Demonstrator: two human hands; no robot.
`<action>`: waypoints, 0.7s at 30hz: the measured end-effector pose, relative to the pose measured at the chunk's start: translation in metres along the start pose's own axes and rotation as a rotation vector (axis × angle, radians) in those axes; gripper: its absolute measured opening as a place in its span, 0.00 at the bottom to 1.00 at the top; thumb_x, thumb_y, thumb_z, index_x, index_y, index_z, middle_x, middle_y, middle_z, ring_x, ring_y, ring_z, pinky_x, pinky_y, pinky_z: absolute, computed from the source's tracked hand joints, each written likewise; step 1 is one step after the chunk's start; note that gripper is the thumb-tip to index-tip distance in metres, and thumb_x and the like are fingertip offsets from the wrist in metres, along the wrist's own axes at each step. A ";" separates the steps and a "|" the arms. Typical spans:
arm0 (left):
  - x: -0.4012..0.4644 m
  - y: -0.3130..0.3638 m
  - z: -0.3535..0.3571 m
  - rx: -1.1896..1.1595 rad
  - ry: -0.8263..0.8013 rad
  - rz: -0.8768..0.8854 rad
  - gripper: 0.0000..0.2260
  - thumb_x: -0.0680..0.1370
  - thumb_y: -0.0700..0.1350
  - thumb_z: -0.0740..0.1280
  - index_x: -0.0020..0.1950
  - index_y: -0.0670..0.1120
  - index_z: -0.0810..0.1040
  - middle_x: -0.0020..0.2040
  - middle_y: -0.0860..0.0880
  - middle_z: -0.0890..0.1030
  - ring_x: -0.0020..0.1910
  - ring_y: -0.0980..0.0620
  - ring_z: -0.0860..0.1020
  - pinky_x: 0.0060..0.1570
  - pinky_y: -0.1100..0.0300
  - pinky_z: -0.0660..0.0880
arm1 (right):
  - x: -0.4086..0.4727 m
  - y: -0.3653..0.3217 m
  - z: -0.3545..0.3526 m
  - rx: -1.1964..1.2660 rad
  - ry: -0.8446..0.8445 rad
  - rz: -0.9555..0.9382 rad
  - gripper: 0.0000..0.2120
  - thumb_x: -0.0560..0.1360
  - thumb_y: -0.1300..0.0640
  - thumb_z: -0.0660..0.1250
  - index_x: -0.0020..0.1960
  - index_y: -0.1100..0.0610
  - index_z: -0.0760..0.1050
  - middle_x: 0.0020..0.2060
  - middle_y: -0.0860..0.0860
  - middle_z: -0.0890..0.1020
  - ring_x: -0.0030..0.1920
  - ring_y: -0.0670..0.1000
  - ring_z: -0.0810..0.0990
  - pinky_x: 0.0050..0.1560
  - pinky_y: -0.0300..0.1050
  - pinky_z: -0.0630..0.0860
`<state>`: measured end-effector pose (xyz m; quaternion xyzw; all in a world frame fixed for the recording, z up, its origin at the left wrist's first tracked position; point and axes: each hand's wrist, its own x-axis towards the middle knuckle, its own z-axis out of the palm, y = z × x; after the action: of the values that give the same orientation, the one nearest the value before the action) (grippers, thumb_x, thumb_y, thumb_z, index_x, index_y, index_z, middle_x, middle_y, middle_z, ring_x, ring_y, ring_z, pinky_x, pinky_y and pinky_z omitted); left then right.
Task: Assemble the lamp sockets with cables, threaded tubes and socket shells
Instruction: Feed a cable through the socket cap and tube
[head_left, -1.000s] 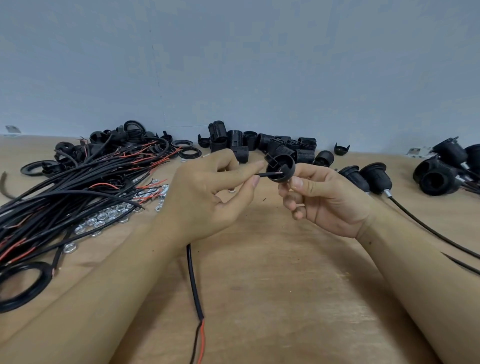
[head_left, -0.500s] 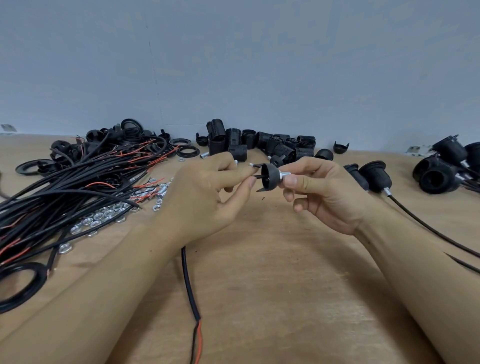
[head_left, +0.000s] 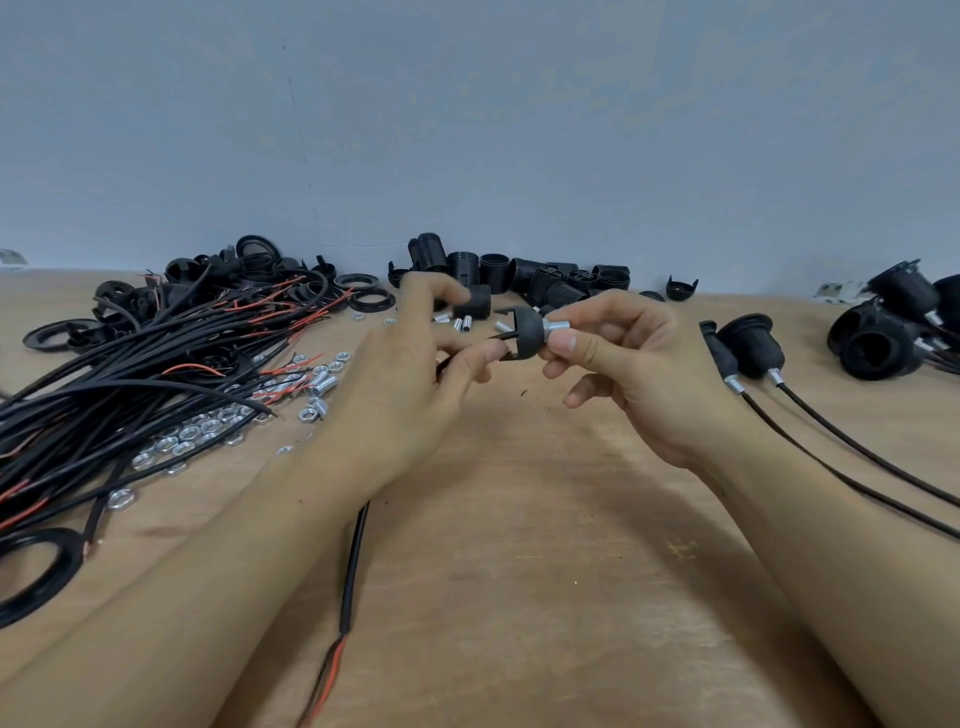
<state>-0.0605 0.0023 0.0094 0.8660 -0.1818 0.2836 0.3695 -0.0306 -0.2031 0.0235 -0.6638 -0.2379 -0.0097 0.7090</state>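
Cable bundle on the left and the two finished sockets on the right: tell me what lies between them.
In the head view, between the cable bundle and finished sockets: both hands, the left hand pinching a cable, the right hand holding a socket cap with threaded tube.

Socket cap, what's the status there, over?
Right hand pinches socket cap by its metal tube. Left hand feeds cable in. Nothing in the way.

Nothing to read here: no label, brand, number or sign shows on any of the parts, cables or wall.
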 end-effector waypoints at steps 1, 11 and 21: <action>0.000 -0.001 0.001 -0.030 0.010 -0.027 0.11 0.80 0.56 0.65 0.54 0.53 0.66 0.38 0.63 0.83 0.35 0.60 0.78 0.36 0.63 0.71 | 0.000 0.000 0.000 -0.021 0.006 0.000 0.08 0.68 0.57 0.74 0.46 0.59 0.81 0.39 0.58 0.85 0.38 0.52 0.83 0.30 0.41 0.78; 0.000 0.000 0.004 -0.371 -0.212 -0.137 0.10 0.81 0.40 0.63 0.59 0.52 0.73 0.50 0.59 0.85 0.36 0.52 0.77 0.36 0.62 0.73 | 0.001 -0.001 0.000 0.056 0.119 0.130 0.05 0.77 0.62 0.68 0.43 0.58 0.79 0.36 0.55 0.82 0.37 0.53 0.83 0.30 0.41 0.78; -0.003 -0.009 0.009 -0.293 -0.295 -0.300 0.10 0.83 0.47 0.62 0.45 0.48 0.79 0.36 0.48 0.84 0.28 0.57 0.78 0.28 0.68 0.71 | 0.005 -0.001 -0.008 0.282 0.256 0.169 0.08 0.80 0.64 0.63 0.42 0.59 0.74 0.34 0.51 0.84 0.36 0.54 0.85 0.35 0.40 0.80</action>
<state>-0.0548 0.0021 -0.0029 0.8525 -0.1423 0.0669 0.4985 -0.0239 -0.2090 0.0264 -0.5689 -0.0882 -0.0011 0.8176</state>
